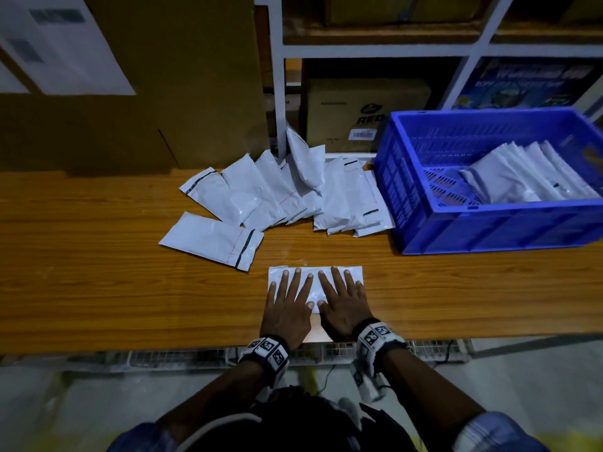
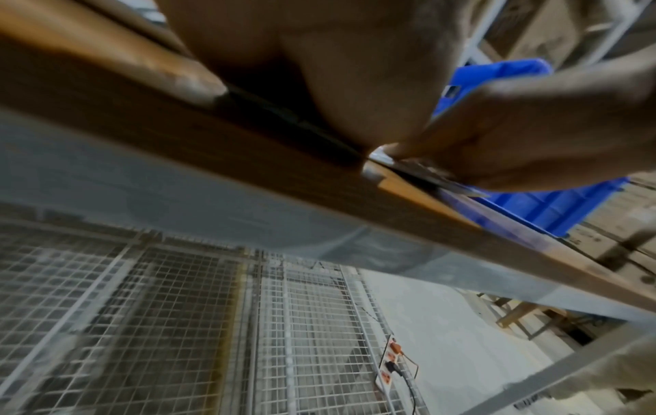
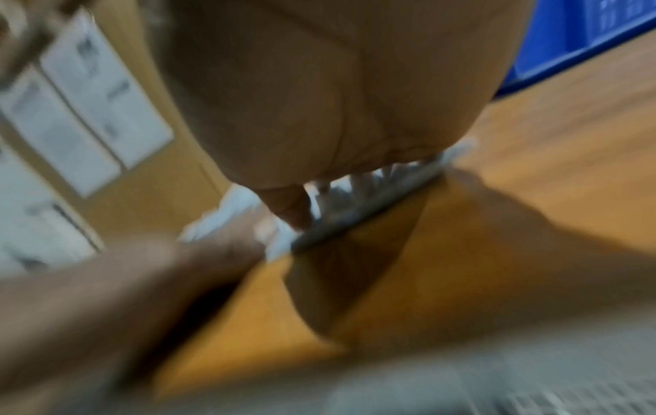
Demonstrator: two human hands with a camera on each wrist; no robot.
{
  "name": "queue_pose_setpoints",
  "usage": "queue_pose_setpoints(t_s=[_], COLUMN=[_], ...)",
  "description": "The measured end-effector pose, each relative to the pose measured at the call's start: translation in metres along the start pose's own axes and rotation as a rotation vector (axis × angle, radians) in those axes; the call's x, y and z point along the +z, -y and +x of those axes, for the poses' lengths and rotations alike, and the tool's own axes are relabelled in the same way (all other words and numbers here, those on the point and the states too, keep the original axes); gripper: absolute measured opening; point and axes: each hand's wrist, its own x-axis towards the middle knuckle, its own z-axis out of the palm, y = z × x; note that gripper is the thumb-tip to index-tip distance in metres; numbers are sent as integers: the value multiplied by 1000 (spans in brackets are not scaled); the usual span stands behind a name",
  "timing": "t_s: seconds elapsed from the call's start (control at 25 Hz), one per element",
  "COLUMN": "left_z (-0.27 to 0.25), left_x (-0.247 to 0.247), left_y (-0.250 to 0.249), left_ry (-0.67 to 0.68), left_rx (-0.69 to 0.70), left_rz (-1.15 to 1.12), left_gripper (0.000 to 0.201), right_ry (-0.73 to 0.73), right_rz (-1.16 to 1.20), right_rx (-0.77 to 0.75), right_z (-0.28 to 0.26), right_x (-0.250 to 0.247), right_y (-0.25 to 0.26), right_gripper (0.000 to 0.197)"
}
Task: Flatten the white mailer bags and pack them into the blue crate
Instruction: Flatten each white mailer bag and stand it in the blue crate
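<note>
A white mailer bag (image 1: 316, 271) lies flat on the wooden table near its front edge. Both palms press down on it side by side, fingers straight and spread: my left hand (image 1: 288, 296) on its left half, my right hand (image 1: 342, 296) on its right half. A loose pile of white mailer bags (image 1: 277, 190) lies behind, with one separate bag (image 1: 212, 239) at the left. The blue crate (image 1: 489, 226) stands at the right and holds several flat bags (image 1: 528, 174). The right wrist view is blurred; it shows the palm on the white bag (image 3: 280, 238).
The wooden table (image 1: 98, 272) has bare surface left of my hands. A large cardboard box (image 1: 130, 76) stands at the back left. White shelving (image 1: 279, 93) with boxes rises behind the pile. Below the table are wire mesh (image 2: 142, 323) and a power strip (image 2: 390, 362).
</note>
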Motion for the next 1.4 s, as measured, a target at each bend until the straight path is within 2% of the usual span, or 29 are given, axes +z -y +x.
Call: queue_pose_setpoints(t_s=[0.12, 0.28, 0.44, 0.52, 0.6, 0.68, 0.76, 0.88, 0.96, 1.04, 1.12, 1.16, 1.28, 1.32, 1.4], left_z=[0, -2, -5, -7, -5, 1, 9, 18, 22, 21, 14, 10, 0, -2, -5], left_x=[-4, -8, -13, -18, -28, -45, -64, -92, -102, -102, -91, -82, -55, -48, -38], left_y=[0, 1, 3, -1, -5, -7, -10, -12, -13, -14, -16, -16, -15, -14, -11], left_ry=[13, 48, 1, -14, -14, -30, -93, -246, -342, -358, -279, -210, -26, 25, 66], left_rx=[-12, 5, -45, -70, -93, -124, -133, -56, 17, 67, 97, 96, 68, 55, 42], left_rz=[-1, -23, -214, -285, -297, -276, -181, -25, 37, 90, 111, 103, 58, 28, -44], left_gripper=[65, 66, 79, 79, 79, 79, 69, 43, 33, 33, 38, 41, 46, 46, 42], right_ry=[33, 95, -39, -95, -132, -185, -262, -357, -379, -413, -443, -399, -19, 28, -31], right_rz=[20, -132, -226, -268, -278, -257, -249, -278, -282, -230, -157, -121, -69, -59, 16], right_rx=[-1, 11, -55, -65, -68, -78, -109, -151, -183, -213, -217, -196, -85, -62, -44], right_z=[3, 13, 15, 16, 16, 13, 9, 2, -2, -6, -5, -4, -4, -6, -12], right_x=[-25, -38, -53, -59, -64, -72, -81, -96, -98, -89, -70, -58, -18, -6, 14], right_y=[-2, -4, 2, 4, 6, 9, 11, 13, 12, 11, 6, 2, -12, -14, -13], right_gripper=[83, 103, 107, 96, 71, 48, 32, 23, 24, 19, 12, 18, 79, 86, 76])
